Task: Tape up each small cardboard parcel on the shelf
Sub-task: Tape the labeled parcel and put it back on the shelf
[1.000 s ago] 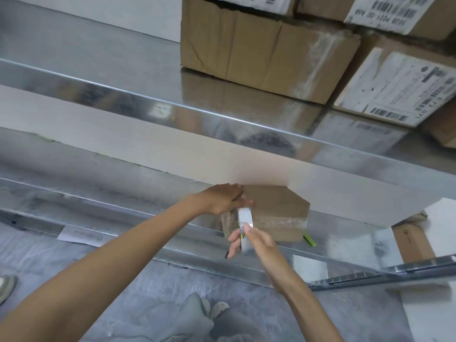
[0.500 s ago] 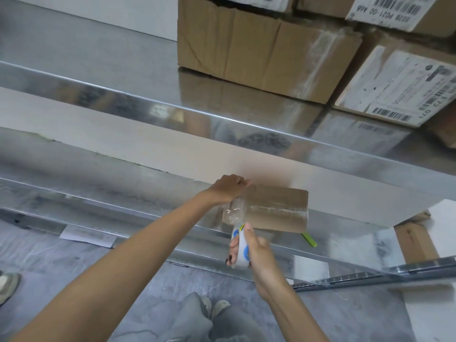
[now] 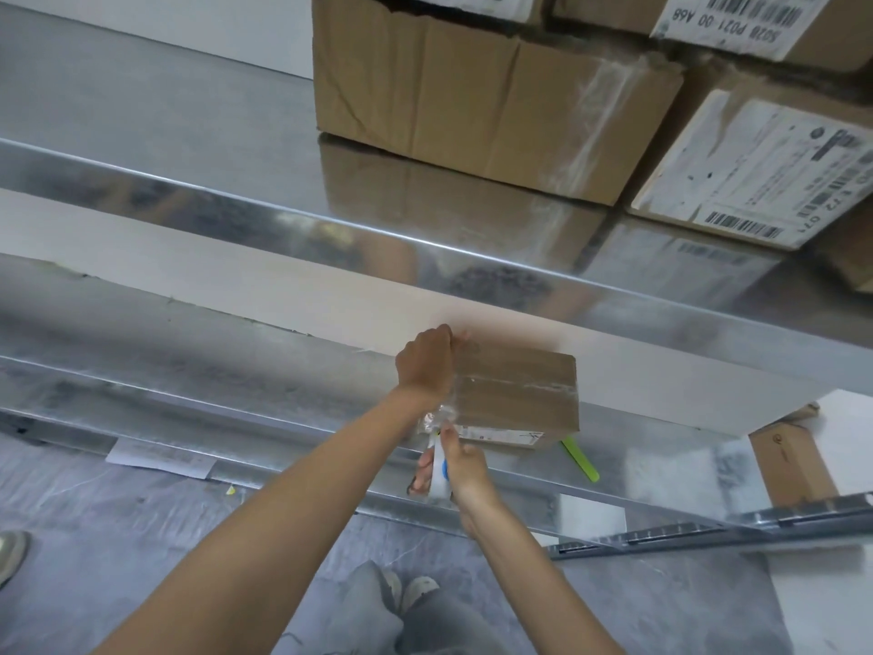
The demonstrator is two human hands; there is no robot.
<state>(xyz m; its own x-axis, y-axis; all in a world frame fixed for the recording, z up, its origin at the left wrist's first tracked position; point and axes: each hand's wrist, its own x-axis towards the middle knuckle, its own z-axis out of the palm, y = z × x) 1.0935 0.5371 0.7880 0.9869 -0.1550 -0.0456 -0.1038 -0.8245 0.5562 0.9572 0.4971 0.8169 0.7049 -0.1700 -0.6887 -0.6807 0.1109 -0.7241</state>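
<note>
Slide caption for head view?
Left hand grips cardboard parcel; right hand holds white tool at its crumpled tape end.

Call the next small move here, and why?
Probably slice the tape free at the near-left corner of the parcel: the cutter in the right hand sits at the bunched tape there, while the left hand grips the parcel's left end.
</note>
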